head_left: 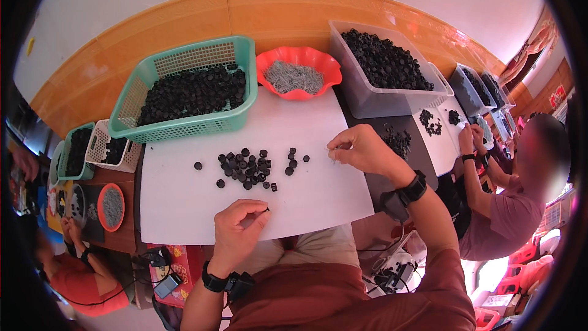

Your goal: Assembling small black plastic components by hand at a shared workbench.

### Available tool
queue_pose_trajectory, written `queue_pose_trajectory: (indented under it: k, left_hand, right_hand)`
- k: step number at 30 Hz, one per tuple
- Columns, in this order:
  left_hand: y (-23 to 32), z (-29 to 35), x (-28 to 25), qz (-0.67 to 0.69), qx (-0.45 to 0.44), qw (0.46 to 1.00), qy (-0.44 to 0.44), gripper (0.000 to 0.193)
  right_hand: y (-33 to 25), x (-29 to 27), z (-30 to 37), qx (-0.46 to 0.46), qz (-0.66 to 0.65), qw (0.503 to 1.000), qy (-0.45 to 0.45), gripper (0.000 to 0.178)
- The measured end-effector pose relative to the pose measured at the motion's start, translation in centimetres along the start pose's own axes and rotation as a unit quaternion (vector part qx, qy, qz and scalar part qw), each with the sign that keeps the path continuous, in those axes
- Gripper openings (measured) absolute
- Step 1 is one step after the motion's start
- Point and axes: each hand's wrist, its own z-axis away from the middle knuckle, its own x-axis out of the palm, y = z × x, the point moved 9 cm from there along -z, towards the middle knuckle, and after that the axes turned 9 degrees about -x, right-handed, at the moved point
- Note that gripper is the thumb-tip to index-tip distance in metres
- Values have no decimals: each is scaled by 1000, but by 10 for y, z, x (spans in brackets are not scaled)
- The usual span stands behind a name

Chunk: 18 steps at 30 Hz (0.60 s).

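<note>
Running behind everything, an orange tiled band [294,9] lines the lower wall. Below it a white sheet [184,220] covers the work surface in front of the person. One co-worker [508,224] sits to the right and another, in a red top [89,279], to the left, each with hands at work. Along the far side of the sheet stand a green basket [190,126] of pierced plastic and, farther right, a translucent bin [383,105], both heaped with small black parts. Between them sits a red bowl [331,73] with a wavy rim, filled with thin grey pins [294,78]. Over the sheet's right part is the right hand [362,150], thumb and forefinger brought together at the tips on what looks like a grey sliver or two, too fine to count. Near the sheet's front edge, the left hand [236,227] pinches a single black piece [267,209] between thumb and forefinger, the gap closed down to that piece's width. On the sheet between and beyond the hands lies a loose cluster of black pieces [245,170], short and rounded, several touching; a few more make a small group just to its right, and single ones lie apart on either side.
</note>
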Motion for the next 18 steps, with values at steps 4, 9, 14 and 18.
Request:
queue_pose_trajectory:
  k: [4,9,14,18]
  left_hand:
    - [0,2,-1,-13,12,1000,7,17]
    - [0,2,1,-27,13,999,10,16]
    - [-1,3,1,-24,13,999,17,15]
    - [-4,3,1,-7,15,1000,18,15]
  right_hand:
    - [5,10,8,-3,35,999,-34,21]
    - [5,12,9,-28,78,996,-25,23]
    - [4,7,11,-42,80,996,2,22]
    - [4,4,14,-89,70,994,7,22]
